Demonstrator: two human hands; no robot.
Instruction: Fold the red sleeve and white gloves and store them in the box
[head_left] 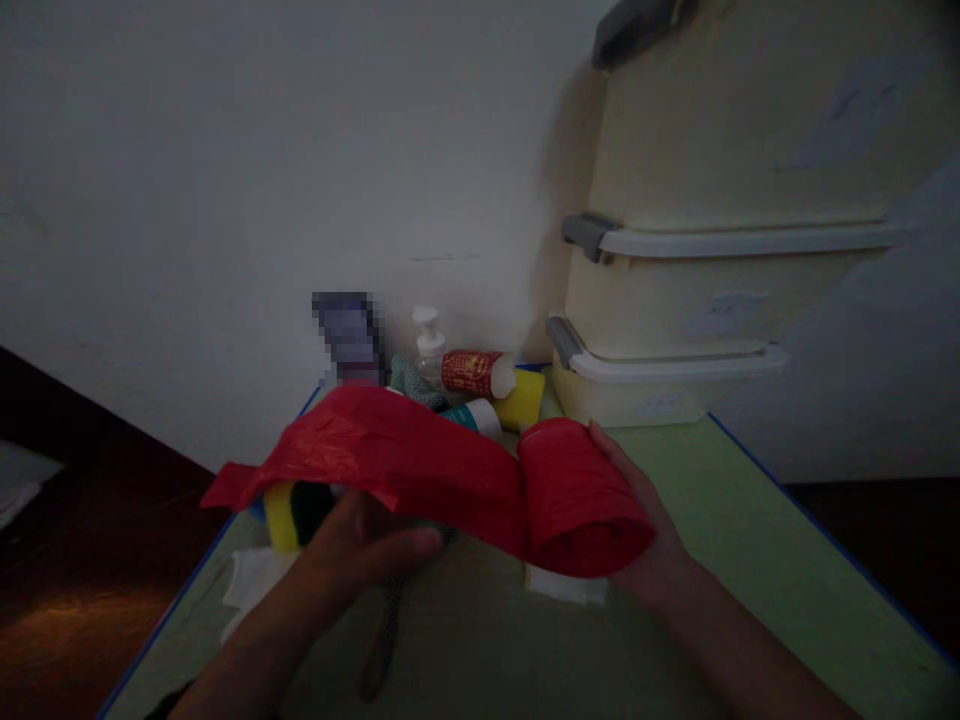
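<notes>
A roll of red plastic bags [589, 500] rests in my right hand [652, 530], which is closed around its right side and underneath. From the roll an unwound strip of red bag [360, 440] stretches left above the table. My left hand [367, 545] is beneath this strip, thumb stretched out and apart; the other fingers are partly hidden by the plastic. Just left of that hand stands a yellow and dark green sponge [289, 515], partly covered by the strip.
On the green table [750, 540], near the wall, are a pump bottle [430, 345], a red patterned paper cup [476, 373], a yellow item [523, 400] and a teal-and-white container [480, 418]. Stacked storage boxes [675, 300] rise at right. A white cloth [255, 580] lies at left.
</notes>
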